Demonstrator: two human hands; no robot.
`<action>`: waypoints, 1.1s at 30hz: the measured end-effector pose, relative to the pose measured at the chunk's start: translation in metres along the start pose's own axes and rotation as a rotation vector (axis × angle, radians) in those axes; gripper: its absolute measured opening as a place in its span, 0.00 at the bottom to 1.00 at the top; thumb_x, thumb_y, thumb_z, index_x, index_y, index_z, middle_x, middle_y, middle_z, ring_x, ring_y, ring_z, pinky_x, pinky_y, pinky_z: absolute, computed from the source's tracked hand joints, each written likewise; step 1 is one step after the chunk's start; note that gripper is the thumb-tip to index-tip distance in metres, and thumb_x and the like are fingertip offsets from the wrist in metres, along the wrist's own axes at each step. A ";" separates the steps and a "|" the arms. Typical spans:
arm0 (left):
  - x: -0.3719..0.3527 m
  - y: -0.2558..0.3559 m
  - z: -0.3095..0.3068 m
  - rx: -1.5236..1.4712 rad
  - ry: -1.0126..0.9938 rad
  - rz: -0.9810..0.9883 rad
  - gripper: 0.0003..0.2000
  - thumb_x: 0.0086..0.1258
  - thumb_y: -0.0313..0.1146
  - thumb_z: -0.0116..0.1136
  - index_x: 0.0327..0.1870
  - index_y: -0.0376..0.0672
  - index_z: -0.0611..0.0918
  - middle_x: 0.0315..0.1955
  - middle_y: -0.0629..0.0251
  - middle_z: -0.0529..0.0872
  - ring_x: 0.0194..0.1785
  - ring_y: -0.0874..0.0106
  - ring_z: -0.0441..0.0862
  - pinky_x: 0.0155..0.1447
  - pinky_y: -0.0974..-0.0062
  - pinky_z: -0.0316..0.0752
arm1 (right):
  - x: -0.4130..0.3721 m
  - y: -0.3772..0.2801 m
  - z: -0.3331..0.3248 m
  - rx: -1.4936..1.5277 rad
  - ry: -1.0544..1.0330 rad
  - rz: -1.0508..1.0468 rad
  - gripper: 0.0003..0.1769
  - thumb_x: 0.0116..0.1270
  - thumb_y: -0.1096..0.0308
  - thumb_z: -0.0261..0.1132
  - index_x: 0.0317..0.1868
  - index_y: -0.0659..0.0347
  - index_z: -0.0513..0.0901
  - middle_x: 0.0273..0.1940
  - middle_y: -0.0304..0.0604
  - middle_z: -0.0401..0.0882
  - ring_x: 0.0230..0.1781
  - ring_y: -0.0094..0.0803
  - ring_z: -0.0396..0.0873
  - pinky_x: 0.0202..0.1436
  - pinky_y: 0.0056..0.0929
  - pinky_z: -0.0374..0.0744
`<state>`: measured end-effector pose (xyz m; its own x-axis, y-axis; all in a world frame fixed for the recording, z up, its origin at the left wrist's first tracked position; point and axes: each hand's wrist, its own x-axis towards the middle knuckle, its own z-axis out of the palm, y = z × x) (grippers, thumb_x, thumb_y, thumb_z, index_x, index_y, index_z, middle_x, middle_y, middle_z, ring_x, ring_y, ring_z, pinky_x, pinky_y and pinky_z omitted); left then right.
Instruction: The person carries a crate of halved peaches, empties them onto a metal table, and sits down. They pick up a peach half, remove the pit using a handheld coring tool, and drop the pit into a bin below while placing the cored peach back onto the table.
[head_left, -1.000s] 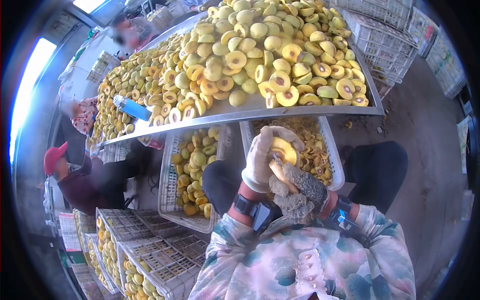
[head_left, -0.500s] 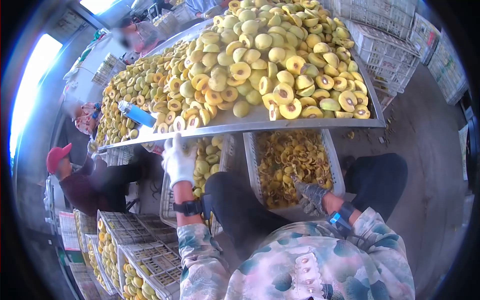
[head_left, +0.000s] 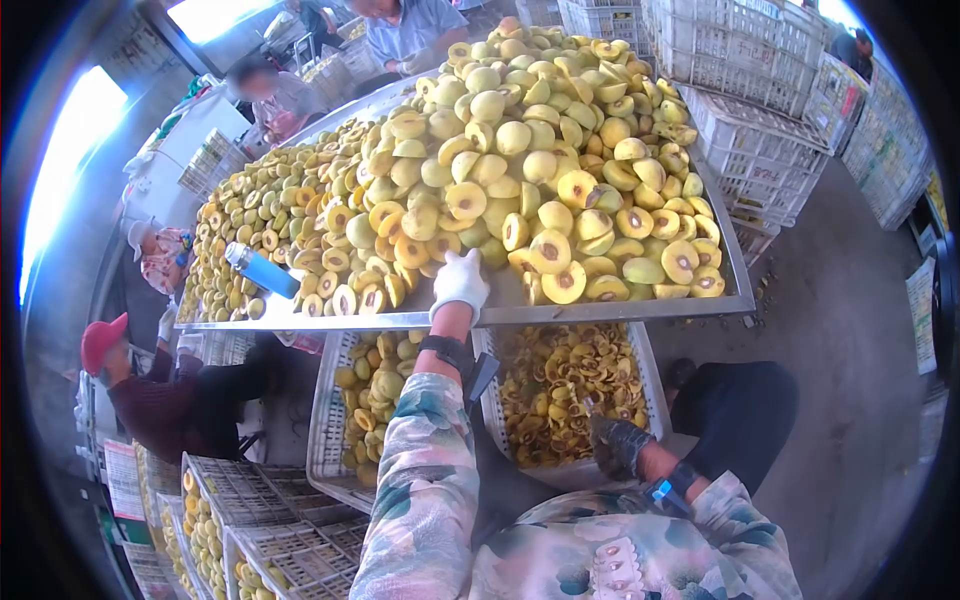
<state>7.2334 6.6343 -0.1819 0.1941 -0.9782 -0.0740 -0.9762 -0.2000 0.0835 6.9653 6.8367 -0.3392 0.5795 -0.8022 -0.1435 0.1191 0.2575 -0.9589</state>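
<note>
My left hand (head_left: 460, 284), in a white glove, reaches over the near edge of the metal table (head_left: 600, 312). Its fingers look apart, with the tips right at the heap of halved yellow peaches (head_left: 465, 201). Many halves show brown pits or hollows. Low on the right, my right hand (head_left: 618, 447) wears a dark grey glove and is closed around something with a small, thin tip pointing up; I cannot tell what it is. That hand is over the near right corner of a white crate (head_left: 655, 395) filled with yellow peach scraps (head_left: 570, 385).
Another crate (head_left: 325, 420) of peaches stands left of the scraps. A blue bottle (head_left: 265, 272) lies on the table. Stacked crates rise at the back right (head_left: 750, 150) and lower left (head_left: 270, 500). A person in a red cap (head_left: 150, 390) sits left; others work around the table.
My left hand has moved right and forward, from the table's edge to the peach heap. My right hand stays low by the scrap crate. The view has shifted slightly.
</note>
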 end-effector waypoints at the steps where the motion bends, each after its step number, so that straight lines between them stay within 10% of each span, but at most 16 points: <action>1: -0.001 -0.004 0.002 0.008 0.004 -0.001 0.20 0.53 0.34 0.62 0.48 0.47 0.74 0.53 0.48 0.69 0.47 0.50 0.78 0.50 0.59 0.75 | 0.000 0.009 0.000 -0.080 -0.066 -0.158 0.21 0.64 0.46 0.57 0.19 0.46 0.69 0.13 0.27 0.61 0.08 0.22 0.60 0.09 0.20 0.55; 2: -0.002 -0.007 0.004 -0.027 0.064 0.020 0.19 0.52 0.34 0.62 0.47 0.47 0.75 0.51 0.48 0.71 0.46 0.51 0.78 0.50 0.60 0.75 | 0.002 0.005 0.003 -0.074 -0.066 -0.164 0.21 0.64 0.46 0.57 0.19 0.46 0.69 0.13 0.27 0.61 0.08 0.22 0.60 0.09 0.20 0.55; 4: -0.002 -0.016 0.011 -0.063 0.129 0.045 0.19 0.51 0.34 0.63 0.46 0.47 0.76 0.49 0.48 0.73 0.46 0.52 0.78 0.50 0.61 0.75 | 0.013 -0.006 0.001 0.949 0.256 0.867 0.20 0.64 0.44 0.57 0.20 0.45 0.70 0.13 0.27 0.62 0.08 0.21 0.60 0.08 0.20 0.54; 6: 0.001 -0.031 0.020 -0.701 0.108 0.011 0.17 0.50 0.35 0.62 0.43 0.47 0.79 0.43 0.49 0.77 0.45 0.53 0.79 0.50 0.64 0.74 | 0.008 -0.069 0.017 0.759 0.239 0.724 0.20 0.64 0.43 0.56 0.20 0.45 0.71 0.13 0.27 0.62 0.08 0.21 0.60 0.08 0.20 0.54; 11: -0.025 -0.013 0.011 -0.254 0.128 0.152 0.17 0.50 0.38 0.62 0.41 0.43 0.80 0.38 0.52 0.82 0.44 0.58 0.80 0.49 0.70 0.74 | 0.017 -0.111 0.018 0.392 0.190 0.593 0.20 0.66 0.43 0.54 0.24 0.47 0.73 0.13 0.29 0.62 0.08 0.21 0.59 0.09 0.20 0.54; 17: -0.022 -0.015 0.006 -0.511 -0.095 0.180 0.24 0.48 0.38 0.66 0.48 0.42 0.76 0.40 0.55 0.83 0.44 0.63 0.81 0.49 0.73 0.75 | 0.015 -0.120 0.023 0.332 0.200 0.563 0.21 0.64 0.41 0.54 0.36 0.50 0.78 0.20 0.31 0.69 0.14 0.21 0.65 0.15 0.20 0.61; 21: -0.054 -0.002 -0.011 -1.369 0.119 0.040 0.14 0.59 0.30 0.59 0.46 0.41 0.76 0.34 0.67 0.81 0.35 0.72 0.78 0.38 0.76 0.74 | 0.011 -0.126 0.020 0.382 0.108 0.470 0.16 0.67 0.47 0.54 0.35 0.50 0.77 0.20 0.29 0.69 0.14 0.20 0.66 0.15 0.20 0.63; 24: -0.086 0.010 -0.020 -2.204 -0.210 -0.053 0.17 0.67 0.47 0.46 0.43 0.44 0.76 0.32 0.67 0.80 0.31 0.70 0.77 0.29 0.76 0.71 | 0.014 -0.144 0.032 0.346 0.107 0.393 0.14 0.69 0.51 0.53 0.33 0.50 0.76 0.18 0.28 0.68 0.13 0.20 0.65 0.13 0.21 0.62; 33: -0.147 0.043 -0.022 -1.997 -0.144 -0.178 0.24 0.71 0.56 0.38 0.43 0.43 0.76 0.30 0.66 0.79 0.29 0.74 0.77 0.22 0.85 0.68 | 0.032 -0.169 0.057 0.576 0.003 0.348 0.11 0.66 0.55 0.59 0.37 0.52 0.76 0.20 0.30 0.70 0.14 0.20 0.68 0.13 0.21 0.64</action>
<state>7.1650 6.7687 -0.1461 0.1515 -0.9536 -0.2601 0.5289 -0.1441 0.8364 7.0099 6.7985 -0.1672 0.6600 -0.6213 -0.4223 0.3368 0.7472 -0.5730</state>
